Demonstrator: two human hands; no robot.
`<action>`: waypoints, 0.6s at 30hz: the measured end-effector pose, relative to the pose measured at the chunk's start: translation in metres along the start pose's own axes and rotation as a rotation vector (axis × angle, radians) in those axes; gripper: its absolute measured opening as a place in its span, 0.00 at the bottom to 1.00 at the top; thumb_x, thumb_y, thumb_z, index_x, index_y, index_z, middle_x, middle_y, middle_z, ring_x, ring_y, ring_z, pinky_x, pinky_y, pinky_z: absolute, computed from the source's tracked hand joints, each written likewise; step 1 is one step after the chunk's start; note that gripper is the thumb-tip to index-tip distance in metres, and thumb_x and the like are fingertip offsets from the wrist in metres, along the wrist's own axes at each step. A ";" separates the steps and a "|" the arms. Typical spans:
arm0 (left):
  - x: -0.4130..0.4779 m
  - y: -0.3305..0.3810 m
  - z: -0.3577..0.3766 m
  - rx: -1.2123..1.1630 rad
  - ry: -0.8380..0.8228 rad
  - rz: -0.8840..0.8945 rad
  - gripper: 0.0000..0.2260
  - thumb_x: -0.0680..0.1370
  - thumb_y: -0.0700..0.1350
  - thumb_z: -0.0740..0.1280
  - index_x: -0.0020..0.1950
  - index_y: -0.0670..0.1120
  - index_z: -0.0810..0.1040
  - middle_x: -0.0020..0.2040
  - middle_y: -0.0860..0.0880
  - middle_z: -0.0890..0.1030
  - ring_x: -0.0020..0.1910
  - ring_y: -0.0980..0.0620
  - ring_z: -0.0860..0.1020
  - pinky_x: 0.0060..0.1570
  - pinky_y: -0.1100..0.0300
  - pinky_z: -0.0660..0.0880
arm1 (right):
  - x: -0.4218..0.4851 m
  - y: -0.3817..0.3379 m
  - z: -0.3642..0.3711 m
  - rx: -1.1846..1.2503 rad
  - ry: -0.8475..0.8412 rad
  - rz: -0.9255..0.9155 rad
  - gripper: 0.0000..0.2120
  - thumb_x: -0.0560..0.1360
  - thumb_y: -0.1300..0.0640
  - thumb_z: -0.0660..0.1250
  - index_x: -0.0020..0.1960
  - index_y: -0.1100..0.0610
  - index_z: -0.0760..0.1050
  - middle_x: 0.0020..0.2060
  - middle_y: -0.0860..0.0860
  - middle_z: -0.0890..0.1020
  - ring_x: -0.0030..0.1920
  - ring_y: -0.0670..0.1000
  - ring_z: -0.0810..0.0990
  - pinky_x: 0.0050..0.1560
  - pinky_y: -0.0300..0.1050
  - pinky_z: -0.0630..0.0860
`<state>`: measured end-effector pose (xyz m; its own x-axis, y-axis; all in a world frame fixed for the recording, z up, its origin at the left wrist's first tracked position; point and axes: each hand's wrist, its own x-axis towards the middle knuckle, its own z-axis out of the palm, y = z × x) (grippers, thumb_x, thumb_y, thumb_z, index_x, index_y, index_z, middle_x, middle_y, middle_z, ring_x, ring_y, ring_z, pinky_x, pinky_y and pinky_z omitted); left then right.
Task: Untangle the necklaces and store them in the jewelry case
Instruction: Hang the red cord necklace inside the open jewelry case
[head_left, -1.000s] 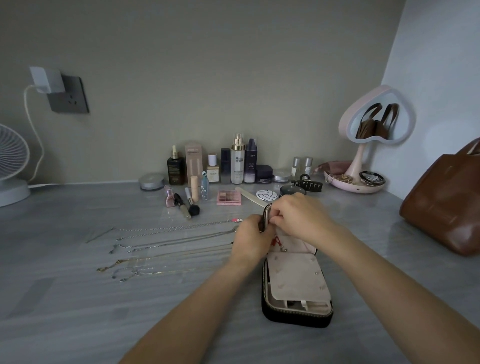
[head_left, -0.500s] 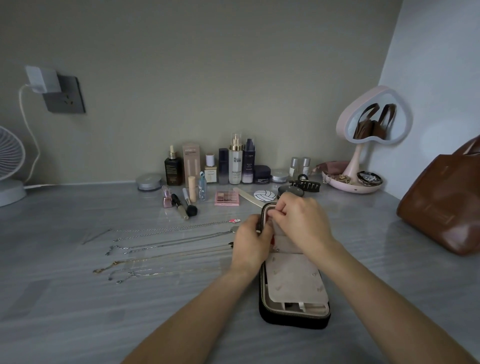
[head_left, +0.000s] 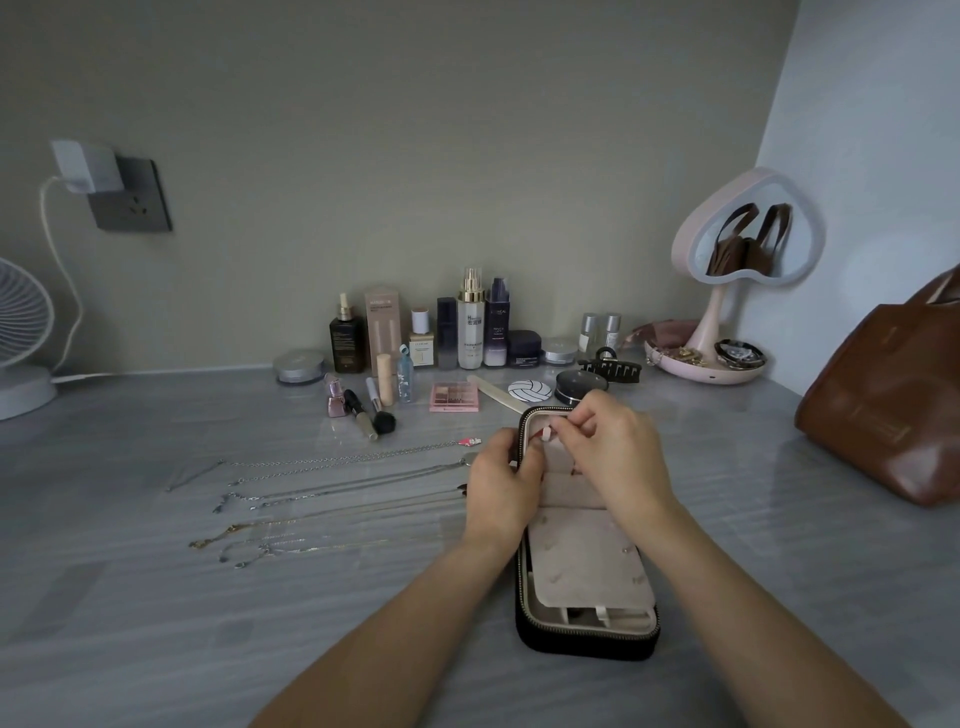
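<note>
Necklaces (head_left: 337, 488) lie in straight rows on the grey table (head_left: 156, 623), just to the left of the jewelry case (head_left: 587, 636). None of them looks knotted, and as far as I can see none is in the case yet. The case lies open and flat, with its soft pale inside facing up.

What could go wrong? The chains are very thin and lie close to each other. The left arm is right next to their ends. If it slides sideways, it could push the chains together and they could get tangled. The little pale tab (head_left: 546, 434) in the far half of the case is tiny too. If the fingers slip, it could pop out of the pinch. A hard pull could also drag the case along the table and bump the chains.

The right hand (head_left: 621, 457) is over the far half of the case. Its thumb and first finger are pressed together on the pale tab, with almost no gap. The left hand (head_left: 498, 493) is at the far left edge of the case. Its fingers are curled round that edge and seem to hold the case in place. A small red bit shows between the hands, but I cannot tell what it is
</note>
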<state>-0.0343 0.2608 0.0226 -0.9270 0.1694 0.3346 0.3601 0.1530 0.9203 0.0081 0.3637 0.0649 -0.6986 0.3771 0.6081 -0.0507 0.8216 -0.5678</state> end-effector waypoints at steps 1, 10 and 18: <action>0.000 0.000 0.000 -0.002 0.002 0.000 0.11 0.77 0.46 0.63 0.34 0.52 0.69 0.31 0.50 0.75 0.33 0.48 0.75 0.40 0.46 0.77 | 0.000 0.000 0.000 -0.008 0.004 -0.010 0.10 0.70 0.54 0.71 0.36 0.58 0.74 0.28 0.53 0.81 0.31 0.56 0.80 0.35 0.51 0.77; 0.000 -0.006 0.001 -0.016 0.004 -0.016 0.10 0.76 0.47 0.63 0.35 0.48 0.70 0.31 0.47 0.75 0.34 0.46 0.75 0.40 0.42 0.77 | -0.010 0.007 0.002 -0.066 -0.074 0.008 0.11 0.70 0.53 0.71 0.33 0.55 0.71 0.28 0.53 0.80 0.32 0.55 0.80 0.37 0.49 0.76; 0.002 -0.007 -0.006 -0.028 -0.095 0.004 0.11 0.77 0.45 0.64 0.35 0.49 0.69 0.30 0.52 0.72 0.29 0.55 0.69 0.32 0.61 0.67 | -0.021 0.011 0.001 -0.105 -0.162 0.001 0.13 0.71 0.50 0.69 0.32 0.52 0.69 0.28 0.53 0.80 0.33 0.58 0.79 0.35 0.51 0.76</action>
<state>-0.0397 0.2542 0.0181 -0.9109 0.2616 0.3190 0.3598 0.1253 0.9246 0.0213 0.3643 0.0449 -0.8048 0.3110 0.5055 0.0185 0.8644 -0.5024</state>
